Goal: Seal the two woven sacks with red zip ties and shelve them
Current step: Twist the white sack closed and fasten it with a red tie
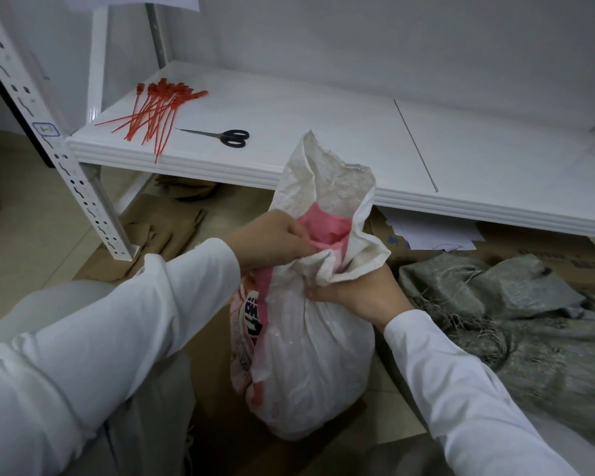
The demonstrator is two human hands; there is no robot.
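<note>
Currently, the step in hand appears to be gathering the mouth of the first sack; no tie is fitted yet. The white woven sack, printed pink down one side, stands upright on flattened cardboard on the floor, directly below both hands. The right hand is clenched round the bunched neck from the right, fingers curled into the fabric. The left hand, just above and to the left of the right hand, pinches the pink-lined edge of the mouth. Above both hands the top of the sack stands loose and crumpled, so the neck is only partly closed.

The grey woven sack lies slumped on the floor to the right of the right hand, near it but apart. It shows no tie.

The red zip ties lie in a loose bundle on the white shelf, well beyond the left hand and to its left. Black-handled scissors lie just beside the bundle, on the side nearer the hands.

Next move, as judged: the left hand tucks the free edge into the bunch, gives the neck over to the right hand alone, then reaches forward and left for one tie. The right hand should hold the neck tight, or the stiff weave is likely to spring open.
</note>
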